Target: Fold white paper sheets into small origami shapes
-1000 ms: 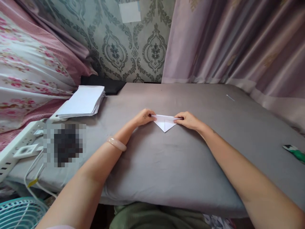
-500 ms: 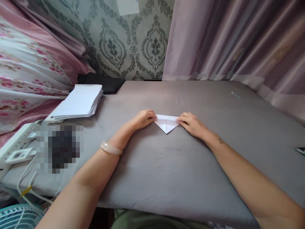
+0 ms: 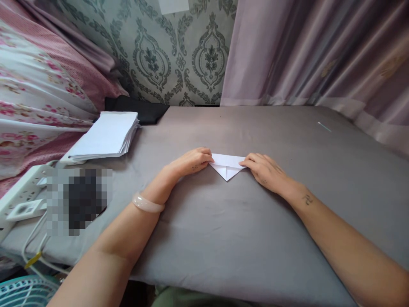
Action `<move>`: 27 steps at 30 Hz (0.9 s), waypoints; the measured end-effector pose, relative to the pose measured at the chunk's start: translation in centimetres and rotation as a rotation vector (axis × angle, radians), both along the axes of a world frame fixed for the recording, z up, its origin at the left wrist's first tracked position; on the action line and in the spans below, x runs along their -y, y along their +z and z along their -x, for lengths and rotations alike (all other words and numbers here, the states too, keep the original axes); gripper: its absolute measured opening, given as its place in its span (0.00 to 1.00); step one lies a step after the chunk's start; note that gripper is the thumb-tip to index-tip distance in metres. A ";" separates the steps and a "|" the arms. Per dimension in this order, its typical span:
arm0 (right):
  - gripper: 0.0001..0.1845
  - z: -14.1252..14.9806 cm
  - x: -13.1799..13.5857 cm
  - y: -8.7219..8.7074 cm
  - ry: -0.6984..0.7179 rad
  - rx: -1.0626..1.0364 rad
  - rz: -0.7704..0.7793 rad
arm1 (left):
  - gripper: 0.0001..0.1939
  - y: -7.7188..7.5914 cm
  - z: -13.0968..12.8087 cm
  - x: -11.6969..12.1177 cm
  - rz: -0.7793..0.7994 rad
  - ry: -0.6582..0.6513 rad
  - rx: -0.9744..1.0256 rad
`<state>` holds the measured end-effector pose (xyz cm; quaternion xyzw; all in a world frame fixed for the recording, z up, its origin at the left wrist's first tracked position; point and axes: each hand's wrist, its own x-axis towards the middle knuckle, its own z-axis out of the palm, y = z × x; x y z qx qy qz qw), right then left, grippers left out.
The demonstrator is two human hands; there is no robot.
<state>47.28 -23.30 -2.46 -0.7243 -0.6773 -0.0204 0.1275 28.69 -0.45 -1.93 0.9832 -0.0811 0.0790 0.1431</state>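
A small sheet of folded white paper (image 3: 227, 160) lies on the grey cloth, its pointed end toward me and a flat band across its far side. A crease runs up the middle of the point. My left hand (image 3: 197, 161) pinches the paper's left corner between thumb and fingers. At the opposite corner, my right hand (image 3: 262, 169) grips the paper the same way. The fingertips partly hide both corners. A pale bangle (image 3: 148, 203) circles my left wrist.
The grey-covered table (image 3: 204, 238) extends around the hands. A stack of white paper (image 3: 107, 134) rests at the left, before a black item (image 3: 137, 110). White power strips (image 3: 25, 192) with cables line the left edge. A cotton swab (image 3: 324, 126) lies far right.
The band on the paper's far side has been turned down further toward me and now looks wider, covering more of the point. Both hands still hold the corners.
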 end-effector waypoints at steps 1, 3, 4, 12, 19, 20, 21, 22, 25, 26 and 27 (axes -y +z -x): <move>0.22 0.1 0.1 0.2 -0.002 -0.003 0.014 | 0.17 0.1 0.0 0.0 -0.012 -0.009 -0.003; 0.24 0.3 0.3 0.6 -0.013 -0.006 0.047 | 0.18 0.2 0.1 0.0 -0.038 -0.025 -0.011; 0.25 0.4 0.4 0.8 -0.023 -0.010 0.065 | 0.18 0.3 0.2 0.1 -0.053 -0.029 -0.017; 0.28 0.8 1.7 2.0 -0.070 -0.138 0.158 | 0.16 1.9 0.6 1.1 -0.149 0.004 -0.093; 0.27 1.6 2.1 2.6 -0.078 -0.041 0.242 | 0.14 3.2 0.8 4.4 -0.391 0.216 -0.259; 0.27 1.8 2.1 2.6 -0.085 -0.031 0.245 | 0.13 3.2 0.8 4.9 -0.423 0.232 -0.276; 0.27 1.9 2.1 2.6 -0.090 -0.027 0.243 | 0.13 3.3 0.8 5.4 -0.447 0.244 -0.287; 0.26 2.0 2.2 2.5 -0.090 -0.028 0.239 | 0.12 3.2 0.7 5.9 -0.462 0.254 -0.295; 0.25 2.0 2.4 2.5 -0.088 -0.037 0.233 | 0.11 3.0 0.6 6.9 -0.478 0.303 -0.315; 0.25 2.0 2.4 2.6 -0.098 -0.040 0.234 | 0.11 3.0 0.6 7.2 -0.478 0.331 -0.320; 0.24 2.1 2.5 2.6 -0.116 -0.043 0.236 | 0.11 2.9 0.6 7.3 -0.476 0.359 -0.322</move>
